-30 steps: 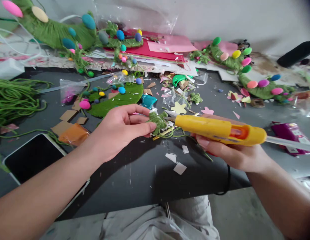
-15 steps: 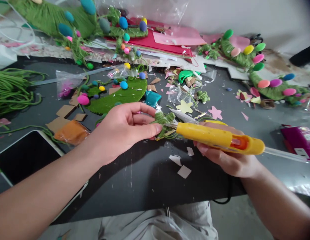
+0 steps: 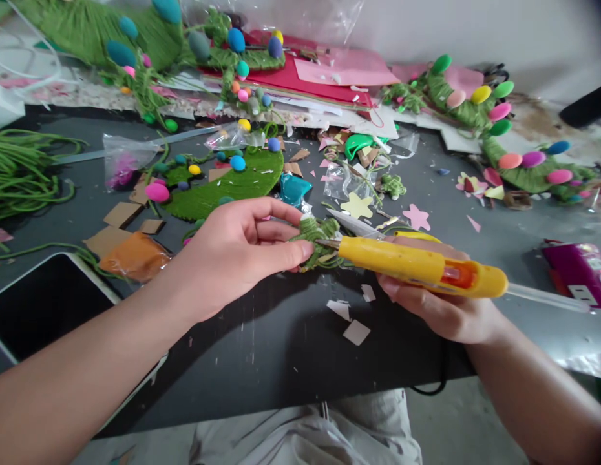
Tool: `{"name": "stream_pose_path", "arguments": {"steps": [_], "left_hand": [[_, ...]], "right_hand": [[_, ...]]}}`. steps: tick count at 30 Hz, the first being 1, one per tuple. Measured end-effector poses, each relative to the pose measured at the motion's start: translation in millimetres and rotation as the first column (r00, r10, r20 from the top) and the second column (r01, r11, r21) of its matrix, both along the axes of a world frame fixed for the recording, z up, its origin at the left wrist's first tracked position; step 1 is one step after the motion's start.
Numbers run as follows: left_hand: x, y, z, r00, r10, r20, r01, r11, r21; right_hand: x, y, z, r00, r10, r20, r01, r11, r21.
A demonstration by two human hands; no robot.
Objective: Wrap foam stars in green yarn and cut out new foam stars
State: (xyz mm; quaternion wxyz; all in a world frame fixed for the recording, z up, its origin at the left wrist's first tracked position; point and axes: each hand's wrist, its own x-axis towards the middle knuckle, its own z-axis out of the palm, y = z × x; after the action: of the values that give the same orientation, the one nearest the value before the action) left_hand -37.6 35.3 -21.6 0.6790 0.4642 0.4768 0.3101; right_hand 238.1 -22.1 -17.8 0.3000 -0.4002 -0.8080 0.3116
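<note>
My left hand (image 3: 237,248) pinches a small green cord-wrapped piece (image 3: 320,237) just above the dark table (image 3: 262,349), thumb and fingers closed on its left side. My right hand (image 3: 439,307) grips a yellow glue gun (image 3: 421,265) from below. The gun's metal nozzle points left and touches the green piece. A clear glue stick (image 3: 543,298) sticks out of the gun's back end to the right.
A tablet (image 3: 43,303) lies at the front left. A coil of green cord (image 3: 24,171) sits at the far left. A flat green cactus shape with coloured balls (image 3: 218,184), paper stars, card scraps and plastic bags litter the middle. A purple box (image 3: 579,271) lies right.
The glue gun has moved left and slightly down until its nozzle meets the green piece. My left hand has kept its hold on the piece.
</note>
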Motion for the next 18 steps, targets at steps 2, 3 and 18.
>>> {"name": "stream_pose_path", "arguments": {"steps": [2, 3, 18], "left_hand": [[-0.1, 0.4, -0.2, 1.0, -0.011, -0.012, 0.011, 1.0, 0.003], [0.0, 0.7, -0.4, 1.0, -0.015, -0.021, 0.015, 1.0, 0.006], [-0.6, 1.8, -3.7, 0.999, -0.017, -0.028, 0.018, 1.0, 0.016]], "right_hand": [[0.9, -0.7, -0.6, 1.0, 0.003, -0.006, -0.003, 1.0, -0.001], [1.2, -0.8, -1.1, 1.0, 0.006, -0.015, -0.006, 1.0, -0.003], [-2.0, 0.1, -4.2, 0.995, 0.022, -0.095, -0.019, 0.999, 0.037]]}}
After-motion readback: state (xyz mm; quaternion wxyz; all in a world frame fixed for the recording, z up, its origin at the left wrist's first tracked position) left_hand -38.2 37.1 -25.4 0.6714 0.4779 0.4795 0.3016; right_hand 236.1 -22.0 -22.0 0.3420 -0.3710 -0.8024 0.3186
